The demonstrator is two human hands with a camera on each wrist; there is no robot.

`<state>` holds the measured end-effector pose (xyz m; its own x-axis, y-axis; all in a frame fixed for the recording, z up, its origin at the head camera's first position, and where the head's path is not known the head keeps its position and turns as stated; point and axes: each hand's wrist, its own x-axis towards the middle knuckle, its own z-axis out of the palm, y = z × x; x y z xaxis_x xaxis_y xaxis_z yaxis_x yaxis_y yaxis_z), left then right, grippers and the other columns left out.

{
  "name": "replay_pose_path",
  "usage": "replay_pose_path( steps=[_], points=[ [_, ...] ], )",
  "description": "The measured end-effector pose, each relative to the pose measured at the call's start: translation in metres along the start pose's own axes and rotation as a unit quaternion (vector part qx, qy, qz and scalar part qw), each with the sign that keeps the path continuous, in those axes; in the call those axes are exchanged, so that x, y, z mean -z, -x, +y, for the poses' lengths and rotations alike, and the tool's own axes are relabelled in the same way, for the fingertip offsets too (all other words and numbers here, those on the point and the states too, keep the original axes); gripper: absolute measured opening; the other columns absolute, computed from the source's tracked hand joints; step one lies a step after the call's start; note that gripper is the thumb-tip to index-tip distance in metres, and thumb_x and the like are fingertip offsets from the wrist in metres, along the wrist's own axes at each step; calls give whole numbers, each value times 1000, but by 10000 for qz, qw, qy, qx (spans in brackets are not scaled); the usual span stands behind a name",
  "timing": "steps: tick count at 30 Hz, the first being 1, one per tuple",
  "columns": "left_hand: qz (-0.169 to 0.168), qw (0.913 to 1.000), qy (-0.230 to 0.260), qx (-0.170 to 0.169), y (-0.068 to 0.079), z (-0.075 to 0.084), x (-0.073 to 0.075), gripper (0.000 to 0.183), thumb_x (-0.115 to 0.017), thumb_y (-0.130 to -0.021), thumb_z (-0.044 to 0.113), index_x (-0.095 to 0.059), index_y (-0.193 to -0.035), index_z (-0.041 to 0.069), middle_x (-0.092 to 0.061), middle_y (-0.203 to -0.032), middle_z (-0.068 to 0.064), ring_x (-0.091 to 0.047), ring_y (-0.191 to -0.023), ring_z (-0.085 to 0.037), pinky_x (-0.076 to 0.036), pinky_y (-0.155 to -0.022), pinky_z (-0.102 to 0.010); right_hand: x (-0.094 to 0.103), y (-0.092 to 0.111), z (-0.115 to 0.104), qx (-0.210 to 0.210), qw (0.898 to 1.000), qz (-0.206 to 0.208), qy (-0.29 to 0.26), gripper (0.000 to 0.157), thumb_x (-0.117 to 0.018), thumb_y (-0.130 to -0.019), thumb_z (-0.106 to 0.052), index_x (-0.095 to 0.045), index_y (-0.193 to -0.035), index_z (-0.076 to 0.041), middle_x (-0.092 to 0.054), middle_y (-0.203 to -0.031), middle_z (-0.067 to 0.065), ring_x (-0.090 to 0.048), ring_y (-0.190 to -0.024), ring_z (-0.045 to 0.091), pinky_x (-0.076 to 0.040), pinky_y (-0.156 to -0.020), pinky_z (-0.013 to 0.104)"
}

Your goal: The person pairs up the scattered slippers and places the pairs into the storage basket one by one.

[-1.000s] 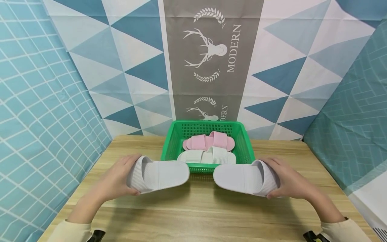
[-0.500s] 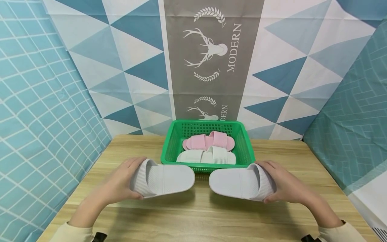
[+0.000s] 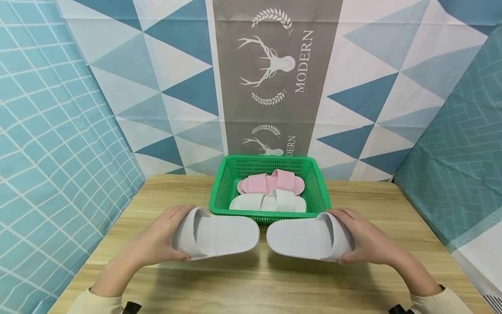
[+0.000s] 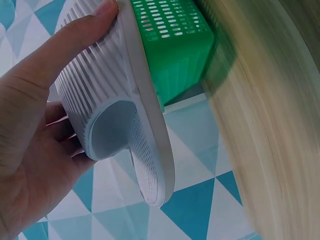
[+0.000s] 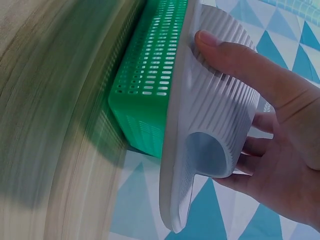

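Observation:
My left hand [image 3: 162, 237] grips a light grey slide slipper [image 3: 227, 236] by its ribbed strap, the heel end pointing to the middle. Mirroring it, my right hand [image 3: 366, 235] holds the matching grey slipper [image 3: 296, 237] by the strap. The two heel ends face each other with a narrow gap between them, above the table and in front of a green basket [image 3: 324, 198]. In the left wrist view the thumb lies along the ribbed strap [image 4: 92, 75], fingers on its far side. The right wrist view shows the same hold on the other strap [image 5: 220, 95].
Inside the basket lie a pink pair of slippers [image 3: 256, 184] at the back and a white pair [image 3: 251, 202] in front. The basket stands on the wooden table [image 3: 259, 292] near the patterned back wall [image 3: 270, 109]. A blue tiled-print sheet [image 3: 59, 144] hangs at the left.
Both hands have brought the grey slippers inward and slightly toward the person, so the gap between the heel ends has narrowed. The basket and its slippers stay put.

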<state>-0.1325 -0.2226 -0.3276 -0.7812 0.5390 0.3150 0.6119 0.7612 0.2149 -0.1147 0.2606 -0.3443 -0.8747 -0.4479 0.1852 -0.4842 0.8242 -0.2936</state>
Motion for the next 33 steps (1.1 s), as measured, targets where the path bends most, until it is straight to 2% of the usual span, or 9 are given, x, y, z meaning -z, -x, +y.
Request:
replay_pose_path(
  steps=[15,33],
  points=[
    [-206,9996,175,103,1,5,2,114,-95,-44,35,-42,-138,-2,-53,-135,-17,-51,-123,-33,-49,-98,-51,-3,-4,-7,-91,9997,-109,-187,110,-95,-47,-36,-42,-141,-13,-49,-134,6,-49,-116,23,-55,-83,41],
    [-181,9994,274,81,1,8,1,112,-95,-45,33,-43,-137,-1,-54,-134,-13,-52,-121,-29,-50,-95,-49,-6,-6,-9,-5,9994,-155,-303,109,-94,-48,-40,-42,-140,-13,-48,-135,4,-48,-118,21,-55,-85,39]
  ],
)
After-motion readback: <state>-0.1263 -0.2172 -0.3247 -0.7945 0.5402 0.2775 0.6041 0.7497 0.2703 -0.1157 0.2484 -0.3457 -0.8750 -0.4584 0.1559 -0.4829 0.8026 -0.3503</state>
